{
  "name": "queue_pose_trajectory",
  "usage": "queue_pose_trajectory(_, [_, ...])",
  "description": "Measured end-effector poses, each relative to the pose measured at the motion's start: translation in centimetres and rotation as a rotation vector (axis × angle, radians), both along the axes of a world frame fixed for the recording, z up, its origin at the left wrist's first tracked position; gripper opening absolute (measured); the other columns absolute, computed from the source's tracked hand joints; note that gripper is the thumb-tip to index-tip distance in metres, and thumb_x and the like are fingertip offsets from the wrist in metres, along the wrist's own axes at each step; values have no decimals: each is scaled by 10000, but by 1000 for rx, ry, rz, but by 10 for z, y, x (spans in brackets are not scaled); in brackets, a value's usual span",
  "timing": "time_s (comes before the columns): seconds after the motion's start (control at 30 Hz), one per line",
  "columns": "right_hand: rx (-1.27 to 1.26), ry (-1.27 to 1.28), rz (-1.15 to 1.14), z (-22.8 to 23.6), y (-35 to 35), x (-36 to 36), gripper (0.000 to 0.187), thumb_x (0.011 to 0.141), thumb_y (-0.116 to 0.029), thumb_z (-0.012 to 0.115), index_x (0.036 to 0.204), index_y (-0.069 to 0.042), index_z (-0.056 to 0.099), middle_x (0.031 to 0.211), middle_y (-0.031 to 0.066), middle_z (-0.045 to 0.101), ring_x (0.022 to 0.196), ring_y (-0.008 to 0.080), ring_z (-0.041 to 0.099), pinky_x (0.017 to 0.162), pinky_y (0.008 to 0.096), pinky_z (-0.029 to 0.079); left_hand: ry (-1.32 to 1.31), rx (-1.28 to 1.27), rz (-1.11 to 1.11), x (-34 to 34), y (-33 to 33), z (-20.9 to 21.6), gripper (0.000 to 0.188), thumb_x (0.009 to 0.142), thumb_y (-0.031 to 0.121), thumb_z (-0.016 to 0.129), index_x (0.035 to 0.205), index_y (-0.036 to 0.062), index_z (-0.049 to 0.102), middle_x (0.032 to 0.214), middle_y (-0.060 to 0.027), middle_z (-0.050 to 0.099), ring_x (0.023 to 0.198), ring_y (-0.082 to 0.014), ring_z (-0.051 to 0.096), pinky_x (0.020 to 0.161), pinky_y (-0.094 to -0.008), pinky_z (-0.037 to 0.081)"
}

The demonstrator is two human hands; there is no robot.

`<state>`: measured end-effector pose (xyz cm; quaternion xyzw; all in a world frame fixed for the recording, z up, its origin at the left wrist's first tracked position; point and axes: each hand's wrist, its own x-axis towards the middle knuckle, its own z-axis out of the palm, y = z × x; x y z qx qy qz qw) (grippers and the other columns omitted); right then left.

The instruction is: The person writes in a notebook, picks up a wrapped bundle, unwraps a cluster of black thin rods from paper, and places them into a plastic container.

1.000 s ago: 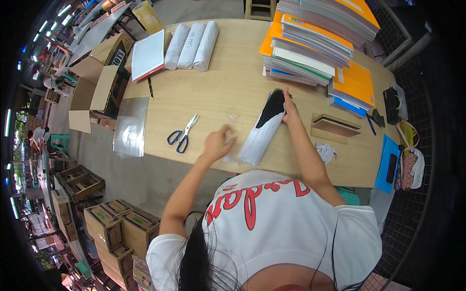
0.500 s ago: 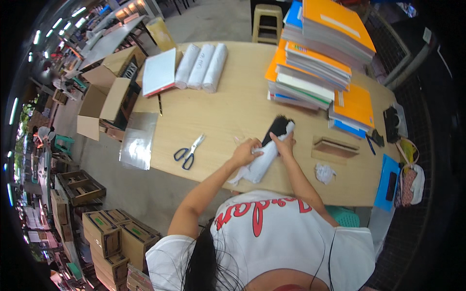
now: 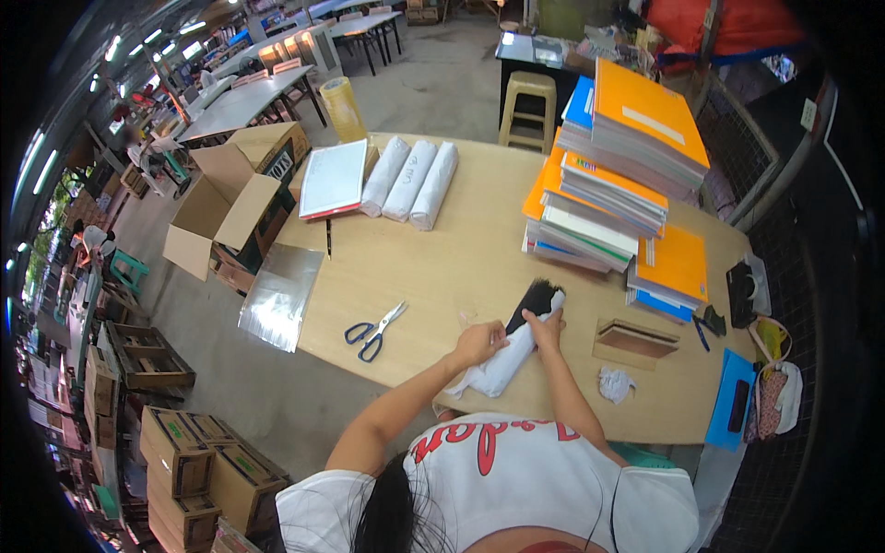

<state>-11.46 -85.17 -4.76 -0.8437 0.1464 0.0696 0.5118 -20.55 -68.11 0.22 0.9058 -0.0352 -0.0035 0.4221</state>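
Observation:
A bundle of black bristle-like strands [image 3: 531,304] lies slantwise near the table's front edge, partly wrapped in white paper [image 3: 503,362]. Its dark far end sticks out of the wrap. On the left side, my left hand [image 3: 480,345] presses bent fingers onto the paper's edge. From the right, my right hand [image 3: 544,330] grips the wrapped bundle near the exposed end, thumb on top. Fingers on its underside are hidden. Blue-handled scissors [image 3: 376,332] lie spread to the left, and a crumpled white paper ball [image 3: 615,384] sits to the right.
Three white wrapped rolls [image 3: 408,184] and a white board [image 3: 333,179] lie at the back left. Clear plastic sheets [image 3: 281,295] overhang the left edge. Tall stacks of orange-covered books [image 3: 653,120] stand at the back right, near a small wooden block [image 3: 638,343]. An open carton [image 3: 241,207] stands beyond the left edge.
My view has tilted up, so the table appears lower and more of the far room shows. Both hands stay on the wrapped bundle, with little visible change in their grip.

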Motion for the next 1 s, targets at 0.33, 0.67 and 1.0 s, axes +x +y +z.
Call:
queue_pose_trajectory(0.33, [-32, -28, -6, -11, 5, 3, 1095, 632, -317, 824, 1447, 33, 182, 1362, 348, 283, 1224, 458, 417, 1010, 459, 419, 3, 181, -216, -5, 4, 12, 109, 781, 204, 679, 837, 114, 651, 816, -118, 675, 802, -316, 654, 673, -430, 492])
queue_pose_trajectory(0.67, [-4, 73, -38, 3, 4, 1, 1126, 641, -316, 823, 1473, 18, 142, 1412, 324, 250, 1290, 459, 361, 1026, 479, 410, 19, 345, -452, -89, 7, 30, 167, 801, 232, 657, 852, 86, 592, 838, -123, 620, 810, -324, 628, 672, -444, 484])
queue_pose_trajectory(1.0, [-4, 11, -53, -3, 5, -2, 1100, 639, -296, 821, 1471, 8, 167, 1405, 332, 250, 1271, 455, 382, 1035, 471, 399, -111, 110, -82, -63, -8, 28, 428, 848, 265, 654, 1226, 103, 536, 1075, -133, 568, 868, -330, 618, 731, -433, 499])
